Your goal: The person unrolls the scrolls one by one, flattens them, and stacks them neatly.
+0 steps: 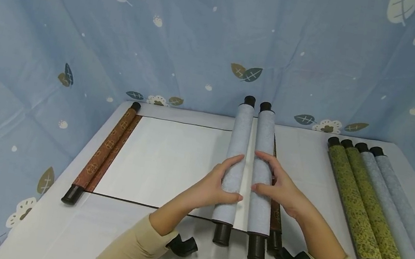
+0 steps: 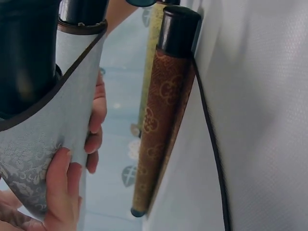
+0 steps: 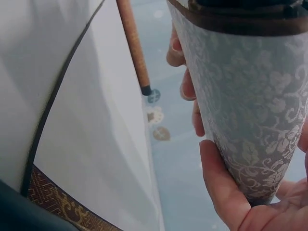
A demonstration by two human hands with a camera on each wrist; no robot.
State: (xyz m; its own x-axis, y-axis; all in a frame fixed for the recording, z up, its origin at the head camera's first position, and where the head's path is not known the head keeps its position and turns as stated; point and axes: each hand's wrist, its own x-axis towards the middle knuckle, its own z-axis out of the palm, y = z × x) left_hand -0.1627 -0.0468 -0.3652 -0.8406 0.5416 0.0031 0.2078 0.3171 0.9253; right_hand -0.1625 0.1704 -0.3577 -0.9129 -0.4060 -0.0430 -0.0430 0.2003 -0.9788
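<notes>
A pale blue-grey brocade hanging scroll with black end knobs is held above the table as two rolls side by side, a narrow white strip (image 1: 249, 167) showing between them. My left hand (image 1: 213, 186) grips the left roll (image 1: 240, 134), thumb and fingers curled round it. Round the right roll (image 1: 265, 133) curl the fingers of my right hand (image 1: 284, 190). Both wrist views show the silvery floral brocade (image 3: 260, 96) in the hands. Beneath lies a brown-patterned scroll (image 1: 106, 148) spread open, its white sheet (image 1: 170, 160) partly hidden by the rolls and arms.
Two green-gold rolls (image 1: 354, 200) and two pale blue rolls (image 1: 394, 202) lie side by side on the right of the white table (image 1: 31, 228). A blue leaf-print cloth (image 1: 190, 28) hangs behind and at the sides. Black wrist mounts (image 1: 183, 246) stick out from the sleeves.
</notes>
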